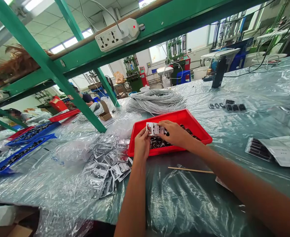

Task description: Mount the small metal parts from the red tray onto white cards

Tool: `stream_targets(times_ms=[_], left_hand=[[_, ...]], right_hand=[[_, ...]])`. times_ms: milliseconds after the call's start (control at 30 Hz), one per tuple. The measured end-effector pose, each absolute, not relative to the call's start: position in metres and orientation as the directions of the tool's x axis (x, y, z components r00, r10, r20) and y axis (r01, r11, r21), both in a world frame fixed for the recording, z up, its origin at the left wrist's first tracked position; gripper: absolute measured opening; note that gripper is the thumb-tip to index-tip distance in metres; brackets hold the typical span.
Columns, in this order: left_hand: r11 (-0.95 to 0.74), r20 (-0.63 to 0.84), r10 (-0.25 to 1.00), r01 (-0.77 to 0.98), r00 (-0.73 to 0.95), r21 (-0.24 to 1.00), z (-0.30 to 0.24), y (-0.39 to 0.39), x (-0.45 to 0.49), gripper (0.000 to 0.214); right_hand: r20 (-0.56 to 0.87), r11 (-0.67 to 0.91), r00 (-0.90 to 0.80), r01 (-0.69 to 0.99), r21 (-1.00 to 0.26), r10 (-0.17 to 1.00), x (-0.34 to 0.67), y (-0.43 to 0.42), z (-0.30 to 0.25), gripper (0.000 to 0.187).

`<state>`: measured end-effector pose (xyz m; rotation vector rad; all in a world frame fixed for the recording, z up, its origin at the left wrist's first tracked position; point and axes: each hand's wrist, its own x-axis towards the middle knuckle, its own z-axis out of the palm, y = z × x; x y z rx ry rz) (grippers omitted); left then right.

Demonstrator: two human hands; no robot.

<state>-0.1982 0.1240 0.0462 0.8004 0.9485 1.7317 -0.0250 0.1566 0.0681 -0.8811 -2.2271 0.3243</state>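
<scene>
No legible text; only tiny, blurred print on small white packet and on pale pouch at right.

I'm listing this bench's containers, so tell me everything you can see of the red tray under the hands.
The red tray is shallow and roughly rectangular, with sloping walls, and looks like plastic. It stands upright on the film-covered table, holding many small dark parts. Silver packets lie by its left end; whether they touch it is unclear. The left hand and right hand meet at a white packet above it, hiding some contents.
</scene>
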Motion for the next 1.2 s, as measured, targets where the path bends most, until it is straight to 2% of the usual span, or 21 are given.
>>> stream_targets(times_ms=[100, 167, 233, 367, 567, 733, 933, 1033, 1133, 1200], left_hand=[[-0.152, 0.062, 0.981, -0.529, -0.184, 0.835, 0.053, 0.120, -0.194, 0.021], [-0.132, 0.050, 0.986, -0.550, -0.161, 0.825, 0.056, 0.118, -0.190, 0.016], [-0.153, 0.054, 0.979, -0.534, -0.196, 0.832, 0.058, 0.116, -0.186, 0.015], [-0.207, 0.097, 0.959, -0.420, -0.267, 0.884, 0.056, 0.114, -0.181, 0.031], [-0.202, 0.082, 0.947, -0.377, -0.311, 0.904, 0.049, 0.117, -0.183, 0.035], [-0.280, 0.168, 0.920, -0.294, -0.355, 0.914, 0.044, 0.120, -0.180, 0.036], [-0.289, 0.150, 0.924, -0.385, -0.351, 0.877, 0.044, 0.118, -0.181, 0.042], [-0.272, 0.153, 0.943, -0.421, -0.294, 0.865, 0.048, 0.114, -0.182, 0.043], [-0.268, 0.177, 0.949, -0.371, -0.261, 0.889, 0.049, 0.112, -0.182, 0.041], [-0.288, 0.197, 0.932, -0.289, -0.306, 0.913, 0.047, 0.114, -0.184, 0.038]], right_hand=[[0.571, 0.774, -0.522, 0.447, -0.450, 0.633, -0.032, 0.154, 0.063, 0.045], [0.570, 0.778, -0.531, 0.464, -0.423, 0.626, -0.035, 0.152, 0.059, 0.044], [0.570, 0.793, -0.555, 0.475, -0.381, 0.606, -0.037, 0.151, 0.056, 0.041], [0.610, 0.835, -0.580, 0.455, -0.308, 0.541, -0.038, 0.148, 0.054, 0.038], [0.614, 0.831, -0.567, 0.447, -0.330, 0.549, -0.038, 0.150, 0.053, 0.048], [0.617, 0.842, -0.576, 0.415, -0.344, 0.536, -0.038, 0.147, 0.052, 0.049], [0.655, 0.844, -0.533, 0.335, -0.419, 0.536, -0.041, 0.144, 0.048, 0.051], [0.676, 0.808, -0.444, 0.275, -0.522, 0.588, -0.044, 0.142, 0.045, 0.047], [0.631, 0.737, -0.395, 0.229, -0.636, 0.668, -0.045, 0.142, 0.047, 0.041], [0.584, 0.713, -0.426, 0.266, -0.648, 0.690, -0.043, 0.143, 0.050, 0.033]])
